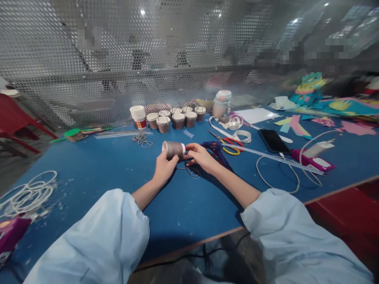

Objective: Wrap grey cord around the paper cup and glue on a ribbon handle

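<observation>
My left hand is closed round a small paper cup wrapped in brown-grey covering, held on its side above the blue table. My right hand pinches the cup's white rim with its fingertips. A loop of thin cord lies on the table just under my right hand. Both forearms come out of pale blue sleeves.
A row of wrapped cups and a stack of white cups stand at the back by the perforated screen. Scissors, a blue glue gun, a phone, white cables, ribbon and coloured paper lie to the right. White rings lie far left.
</observation>
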{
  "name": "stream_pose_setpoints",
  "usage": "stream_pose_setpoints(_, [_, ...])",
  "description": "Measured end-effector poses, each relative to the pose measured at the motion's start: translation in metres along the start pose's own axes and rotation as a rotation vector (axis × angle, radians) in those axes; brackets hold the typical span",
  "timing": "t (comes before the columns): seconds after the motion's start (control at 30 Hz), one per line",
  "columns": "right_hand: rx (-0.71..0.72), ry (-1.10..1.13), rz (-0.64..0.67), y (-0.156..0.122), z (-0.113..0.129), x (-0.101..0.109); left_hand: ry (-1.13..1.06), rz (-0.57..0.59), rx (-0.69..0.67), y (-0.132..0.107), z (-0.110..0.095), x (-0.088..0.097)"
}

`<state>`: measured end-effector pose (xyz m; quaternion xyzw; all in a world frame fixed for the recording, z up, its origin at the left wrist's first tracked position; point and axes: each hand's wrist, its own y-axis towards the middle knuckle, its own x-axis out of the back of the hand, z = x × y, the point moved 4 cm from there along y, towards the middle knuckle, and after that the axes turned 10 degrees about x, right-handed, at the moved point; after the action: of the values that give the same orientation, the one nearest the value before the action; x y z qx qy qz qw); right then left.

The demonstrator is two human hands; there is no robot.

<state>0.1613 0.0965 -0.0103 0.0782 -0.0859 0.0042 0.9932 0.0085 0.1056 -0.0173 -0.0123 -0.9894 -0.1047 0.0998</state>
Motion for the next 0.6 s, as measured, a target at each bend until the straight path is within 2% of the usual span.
stream_pose_setpoints(0.1, [0.000, -0.019, 0.055, -0.007, -0.006, -0.002, 0.019, 0.013, -0.005, 0.000, 0.001, -0.004])
stream_pose_setpoints(0.2, [0.041, -0.093, 0.056, -0.009, -0.009, 0.000, 0.035, 0.021, -0.007, 0.001, 0.001, -0.006])
stream_pose_setpoints(0.47, [0.309, -0.417, -0.093, -0.014, 0.004, 0.010, -0.005, 0.034, 0.042, 0.007, 0.008, -0.008])
stream_pose_setpoints(0.6, [0.363, -0.528, -0.140, -0.011, 0.002, 0.011, -0.007, 0.032, 0.046, 0.006, 0.006, -0.007])
